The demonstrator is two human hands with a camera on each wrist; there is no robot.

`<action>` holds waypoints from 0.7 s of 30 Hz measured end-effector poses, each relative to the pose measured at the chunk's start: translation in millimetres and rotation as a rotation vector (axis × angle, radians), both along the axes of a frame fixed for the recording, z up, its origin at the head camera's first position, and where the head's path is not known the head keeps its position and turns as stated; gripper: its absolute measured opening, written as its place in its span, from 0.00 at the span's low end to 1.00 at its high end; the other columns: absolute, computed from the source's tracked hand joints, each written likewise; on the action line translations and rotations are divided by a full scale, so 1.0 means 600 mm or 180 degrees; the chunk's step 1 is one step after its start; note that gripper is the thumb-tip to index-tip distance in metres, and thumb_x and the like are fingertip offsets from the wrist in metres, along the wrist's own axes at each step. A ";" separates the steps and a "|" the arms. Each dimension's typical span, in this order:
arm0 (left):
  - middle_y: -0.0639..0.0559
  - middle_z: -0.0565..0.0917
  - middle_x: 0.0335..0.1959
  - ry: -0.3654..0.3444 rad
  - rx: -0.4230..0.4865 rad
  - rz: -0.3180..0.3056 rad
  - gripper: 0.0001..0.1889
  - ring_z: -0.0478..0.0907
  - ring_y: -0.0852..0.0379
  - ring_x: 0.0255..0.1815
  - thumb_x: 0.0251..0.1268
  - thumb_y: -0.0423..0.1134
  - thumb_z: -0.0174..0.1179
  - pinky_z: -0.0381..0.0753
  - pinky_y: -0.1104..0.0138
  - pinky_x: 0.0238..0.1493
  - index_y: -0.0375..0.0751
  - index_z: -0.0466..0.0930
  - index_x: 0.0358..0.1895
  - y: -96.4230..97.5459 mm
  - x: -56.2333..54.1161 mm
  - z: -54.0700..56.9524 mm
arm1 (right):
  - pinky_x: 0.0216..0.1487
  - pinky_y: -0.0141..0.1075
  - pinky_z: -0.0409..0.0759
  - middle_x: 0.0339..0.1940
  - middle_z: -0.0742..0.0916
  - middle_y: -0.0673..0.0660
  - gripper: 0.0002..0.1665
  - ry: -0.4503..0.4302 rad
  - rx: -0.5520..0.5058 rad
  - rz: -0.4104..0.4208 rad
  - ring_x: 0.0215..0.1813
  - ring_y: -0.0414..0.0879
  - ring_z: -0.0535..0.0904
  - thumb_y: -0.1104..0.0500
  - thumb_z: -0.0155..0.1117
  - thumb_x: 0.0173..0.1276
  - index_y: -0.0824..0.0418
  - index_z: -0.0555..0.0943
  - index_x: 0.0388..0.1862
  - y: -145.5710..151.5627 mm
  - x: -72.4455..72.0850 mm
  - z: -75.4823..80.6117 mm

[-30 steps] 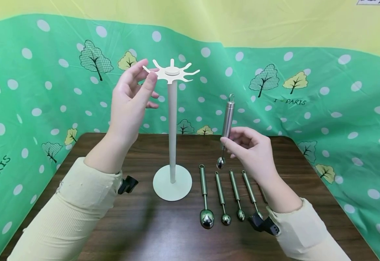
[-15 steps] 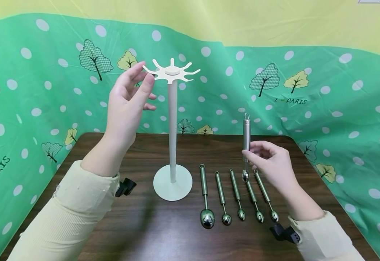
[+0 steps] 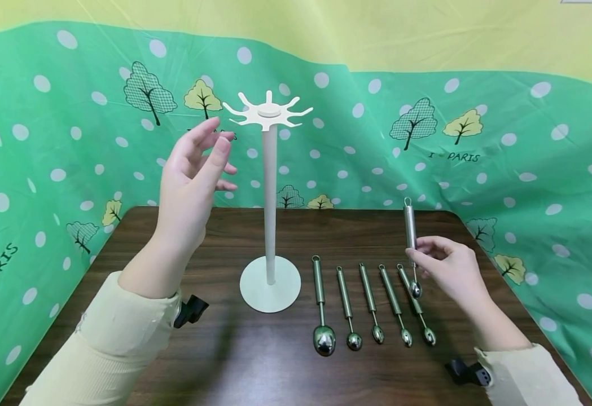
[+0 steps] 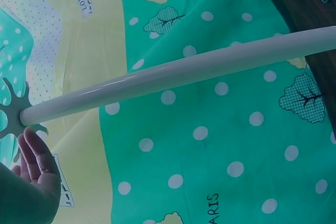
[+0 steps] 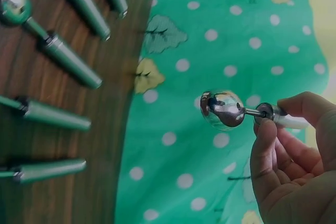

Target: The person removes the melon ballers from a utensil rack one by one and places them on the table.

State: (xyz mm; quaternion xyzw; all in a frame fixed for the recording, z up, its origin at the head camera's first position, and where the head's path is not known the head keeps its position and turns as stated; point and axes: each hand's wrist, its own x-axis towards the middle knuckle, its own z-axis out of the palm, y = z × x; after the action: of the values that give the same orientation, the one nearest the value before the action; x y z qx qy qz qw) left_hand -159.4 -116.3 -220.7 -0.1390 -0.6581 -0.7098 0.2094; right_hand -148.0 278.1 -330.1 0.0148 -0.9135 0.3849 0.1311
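My right hand [image 3: 450, 265] pinches the steel handle of a melon baller [image 3: 410, 225] between thumb and fingers. It is held upright, loop up and scoop down, above the right end of a row of several similar melon ballers [image 3: 345, 293] on the table. In the right wrist view, the held scoop [image 5: 223, 109] points away from the fingers. My left hand [image 3: 186, 175] is raised with loosely bent fingers, holding nothing. It hovers just left of and below the pronged top [image 3: 269, 111] of a white stand [image 3: 269, 203], apart from it in the head view.
A dark wooden table [image 3: 184, 349] carries the stand's round base [image 3: 255, 293]. The row of melon ballers, the largest [image 3: 324, 341] at its left end, lies right of the base. A patterned green and yellow cloth [image 3: 356, 96] hangs behind the table.
My right hand has moved right and down with the melon baller, away from the stand. My left hand has drawn down and left from the stand's prongs. The stand has stayed put.
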 end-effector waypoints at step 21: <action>0.45 0.80 0.55 -0.0245 0.0484 0.0269 0.17 0.77 0.57 0.35 0.74 0.39 0.55 0.84 0.70 0.33 0.42 0.76 0.63 -0.044 0.069 -0.068 | 0.21 0.34 0.76 0.23 0.87 0.53 0.26 -0.0716 0.0394 -0.0351 0.22 0.39 0.79 0.48 0.63 0.70 0.70 0.81 0.52 0.092 0.000 -0.085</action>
State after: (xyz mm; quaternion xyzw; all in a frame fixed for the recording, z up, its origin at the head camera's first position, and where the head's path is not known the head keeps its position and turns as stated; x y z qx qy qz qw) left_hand -117.8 -142.5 -261.7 -0.0674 -0.6152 -0.7530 0.2238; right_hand -147.7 333.0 -381.0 -0.0706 -0.9438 0.3192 0.0477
